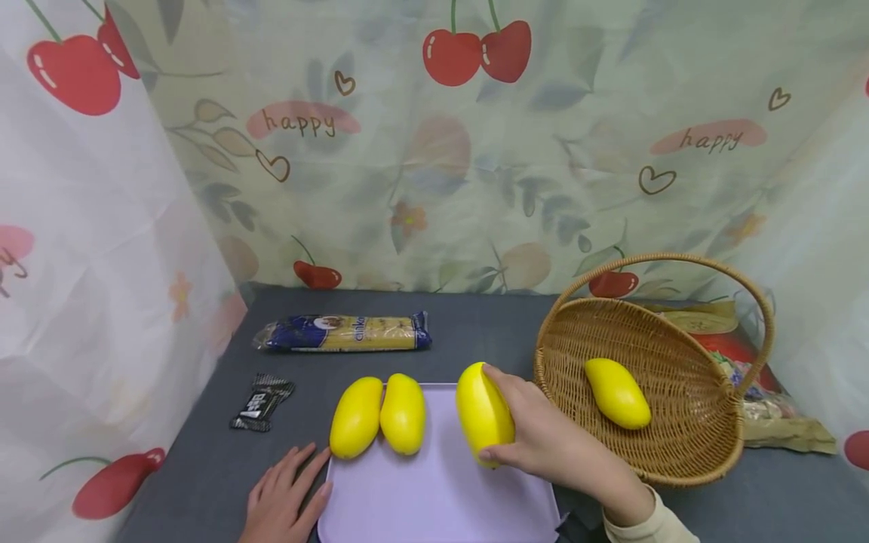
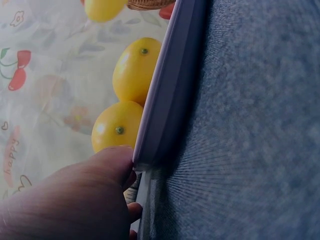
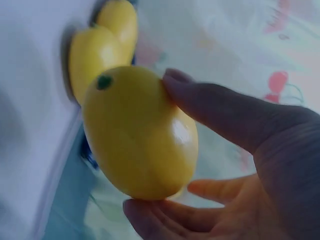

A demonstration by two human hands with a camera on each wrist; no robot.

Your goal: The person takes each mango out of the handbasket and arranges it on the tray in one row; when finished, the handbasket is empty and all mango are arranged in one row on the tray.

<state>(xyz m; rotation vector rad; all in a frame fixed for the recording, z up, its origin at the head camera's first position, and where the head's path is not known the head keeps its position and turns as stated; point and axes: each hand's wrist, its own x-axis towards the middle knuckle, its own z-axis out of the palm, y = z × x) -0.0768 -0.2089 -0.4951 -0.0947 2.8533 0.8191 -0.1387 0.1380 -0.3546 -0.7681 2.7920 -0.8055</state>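
Note:
My right hand [image 1: 536, 426] grips a yellow mango [image 1: 480, 411] between thumb and fingers, over the right part of a lilac tray [image 1: 441, 494]. In the right wrist view the held mango [image 3: 140, 135] shows its green stem end. Two more mangoes, one [image 1: 356, 417] at the tray's left edge and one [image 1: 403, 415] beside it, lie side by side on the tray. A fourth mango [image 1: 618, 394] sits in a wicker basket [image 1: 679, 452]. My left hand [image 1: 285, 494] rests at the tray's left edge, fingers spread on the table; the left wrist view shows its thumb at the tray's rim.
Behind the tray lies a blue and yellow pasta packet [image 1: 346, 333]. A small black wrapped packet [image 1: 262, 403] is on the left of the dark table [image 1: 204, 467]. The basket's tall handle [image 1: 668, 258] arches up, and a brown and red bag [image 1: 781, 422] lies behind it.

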